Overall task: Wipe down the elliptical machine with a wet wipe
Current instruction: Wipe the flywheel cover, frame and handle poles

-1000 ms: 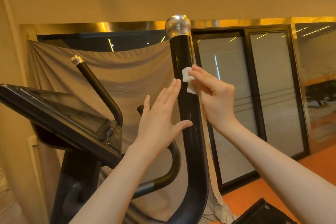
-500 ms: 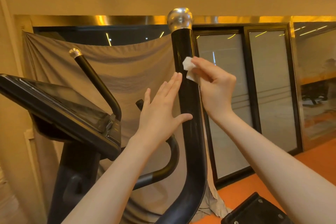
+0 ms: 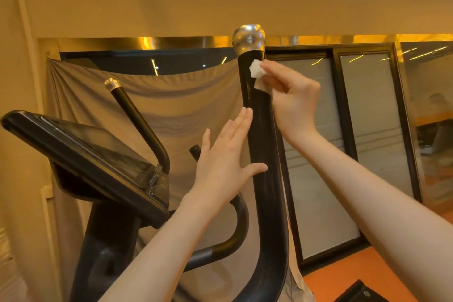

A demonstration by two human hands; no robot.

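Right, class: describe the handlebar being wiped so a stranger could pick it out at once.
Start at the elliptical's tilted console. Two black poles with silver knobs rise beside it. The wiped handlebar is the nearer, thicker one, with the right hand pressing a white wipe just below its knob.

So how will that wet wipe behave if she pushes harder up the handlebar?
Probably floppy: the wet wipe is crumpled under the right hand's fingertips. It likely slides easily, since the handlebar looks glossy. The left hand braces the bar, so it may sway.
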